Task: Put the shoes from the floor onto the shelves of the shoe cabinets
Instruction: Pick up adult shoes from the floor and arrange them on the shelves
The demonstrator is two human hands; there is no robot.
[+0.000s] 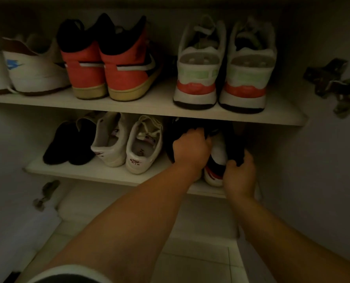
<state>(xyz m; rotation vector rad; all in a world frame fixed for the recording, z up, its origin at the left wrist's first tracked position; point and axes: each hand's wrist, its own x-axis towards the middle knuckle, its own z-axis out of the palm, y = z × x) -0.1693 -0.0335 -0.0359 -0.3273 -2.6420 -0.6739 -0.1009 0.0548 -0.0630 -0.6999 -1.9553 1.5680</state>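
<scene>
Both my hands are inside the cabinet at the right end of the lower shelf (pixel 108 173). My left hand (pixel 190 149) grips the dark collar of a black high-top shoe (pixel 173 139), most of it hidden in shadow. My right hand (pixel 240 174) holds the heel of a second black, white and red shoe (pixel 216 160), which rests on the shelf. The two shoes stand side by side with heels toward me.
On the lower shelf stand a black pair (pixel 70 147) and a white pair (pixel 127 144). The upper shelf (pixel 153 106) holds white shoes (pixel 35 68), red-black high-tops (pixel 108 62) and white-green-red trainers (pixel 224 66). Door hinges (pixel 333 82) stick out at right. Tiled floor (pixel 200 266) lies below.
</scene>
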